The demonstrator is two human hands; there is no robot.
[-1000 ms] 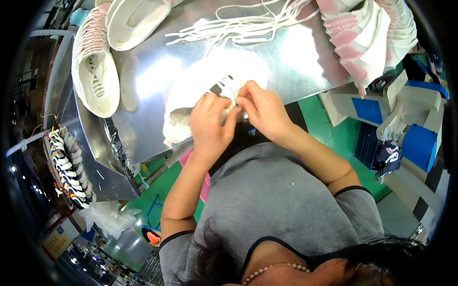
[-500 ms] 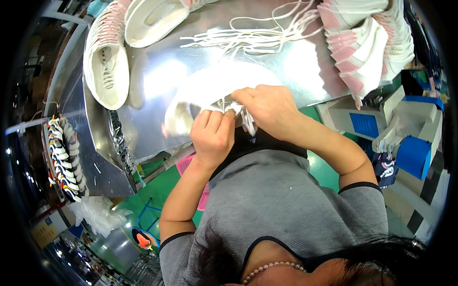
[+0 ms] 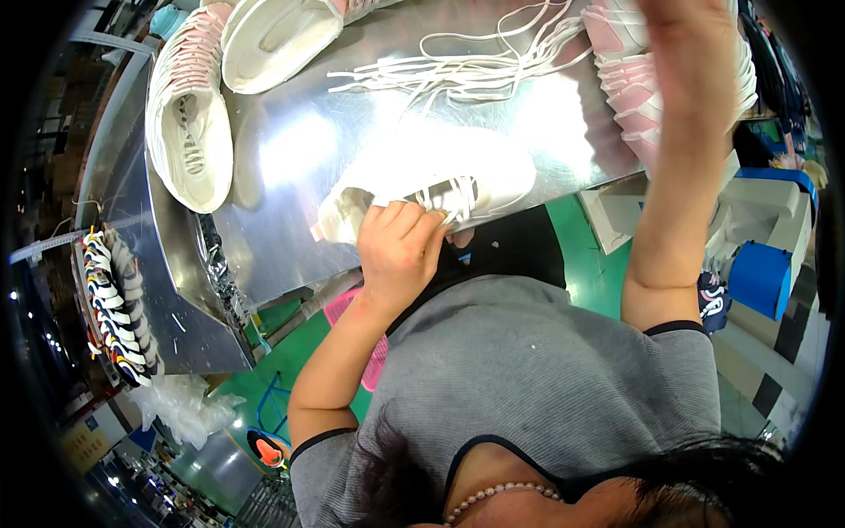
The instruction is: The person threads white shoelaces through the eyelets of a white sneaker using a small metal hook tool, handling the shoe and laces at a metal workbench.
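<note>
A white sneaker [image 3: 493, 180] with white laces partly threaded lies near the table's front edge, its toe to the right and its opening to the left; glare washes out its upper part. My left hand [image 3: 399, 239] is closed on the shoe's near edge beside the laces. Stretched far out to the upper right, my right hand [image 3: 691, 31] is smeared by motion, its fingers running out of the picture. It passes in front of stacked white-and-pink shoe uppers [image 3: 632, 110]. A loose bundle of white laces [image 3: 493, 75] lies at the back of the table.
On the left of the shiny metal table [image 3: 290, 224] stand finished-looking white-and-pink shoes [image 3: 191, 145]. Striped shoe parts [image 3: 114, 299] line the far left. A blue-and-white machine [image 3: 759, 280] stands at the right. Below the table sits a pink basket [image 3: 376, 365].
My right hand has let go at the laces and swung up and right toward the stacked uppers. My left hand keeps hold of the sneaker, whose lacing is now in plain sight.
</note>
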